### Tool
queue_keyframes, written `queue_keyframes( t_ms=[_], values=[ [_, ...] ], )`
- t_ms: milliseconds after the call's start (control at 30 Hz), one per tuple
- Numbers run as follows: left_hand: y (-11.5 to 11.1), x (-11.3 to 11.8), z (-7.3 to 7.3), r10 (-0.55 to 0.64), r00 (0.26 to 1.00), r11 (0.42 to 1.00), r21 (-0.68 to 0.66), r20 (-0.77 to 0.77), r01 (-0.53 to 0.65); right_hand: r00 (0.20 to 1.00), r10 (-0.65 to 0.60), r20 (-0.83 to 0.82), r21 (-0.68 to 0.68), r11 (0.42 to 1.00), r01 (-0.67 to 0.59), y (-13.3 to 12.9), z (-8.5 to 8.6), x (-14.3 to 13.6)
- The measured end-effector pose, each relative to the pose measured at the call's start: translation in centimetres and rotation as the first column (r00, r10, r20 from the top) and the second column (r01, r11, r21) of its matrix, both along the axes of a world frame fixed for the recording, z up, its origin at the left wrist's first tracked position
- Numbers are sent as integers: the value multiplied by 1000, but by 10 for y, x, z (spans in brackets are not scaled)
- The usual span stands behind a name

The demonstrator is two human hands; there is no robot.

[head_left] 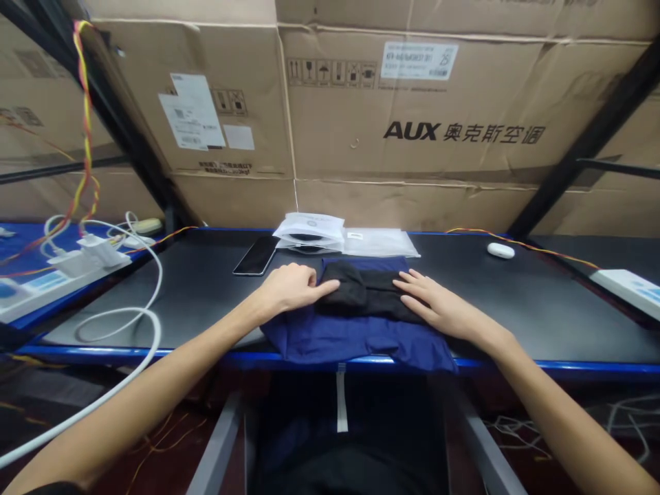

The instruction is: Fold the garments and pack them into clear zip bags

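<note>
A folded black cloth (379, 289) lies on top of a dark blue cloth (355, 340) at the near edge of the table. My left hand (291, 289) is at the black cloth's left end, fingers curled and thumb resting on top. Part of its grip is hidden from view. My right hand (438, 302) lies flat over the right end of the black cloth, its fingers stretched out and apart. Below the hands, the blue cloth spreads out and hangs slightly over the table's blue front edge.
Behind the cloths are white plastic pouches (309, 232) and a flat translucent bag (381, 242). A phone (255, 256) lies to their left. A small white case (500, 250) sits at right. White cables and a power strip (67, 271) are at left; cardboard boxes (361, 151) stand behind.
</note>
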State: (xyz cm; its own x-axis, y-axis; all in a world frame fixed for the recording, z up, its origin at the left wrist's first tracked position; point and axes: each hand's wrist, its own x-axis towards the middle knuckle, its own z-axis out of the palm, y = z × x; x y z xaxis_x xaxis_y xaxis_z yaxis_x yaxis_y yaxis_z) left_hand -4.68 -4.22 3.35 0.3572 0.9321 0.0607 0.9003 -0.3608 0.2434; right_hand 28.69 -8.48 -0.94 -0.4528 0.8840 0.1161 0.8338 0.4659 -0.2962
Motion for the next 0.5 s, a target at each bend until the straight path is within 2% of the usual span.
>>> queue_keyframes(
  t_ms=[67,167,267,367,500],
  values=[
    [0,0,0,-13,1000,998,-60,-28,11,1000,-5,0,-4,1000,5,0,0,-1],
    [-2,5,4,-65,998,996,-54,6,65,1000,-7,-4,-9,1000,7,0,-1,-1],
    [-5,13,12,-79,997,997,1,18,79,1000,-7,-12,-5,1000,7,0,0,0],
    [-6,24,19,-38,999,996,76,24,36,999,-19,-34,-1,1000,19,-2,0,4],
    [-3,44,21,-61,985,988,147,160,38,985,-135,-106,31,990,139,-6,-5,18]
  ],
)
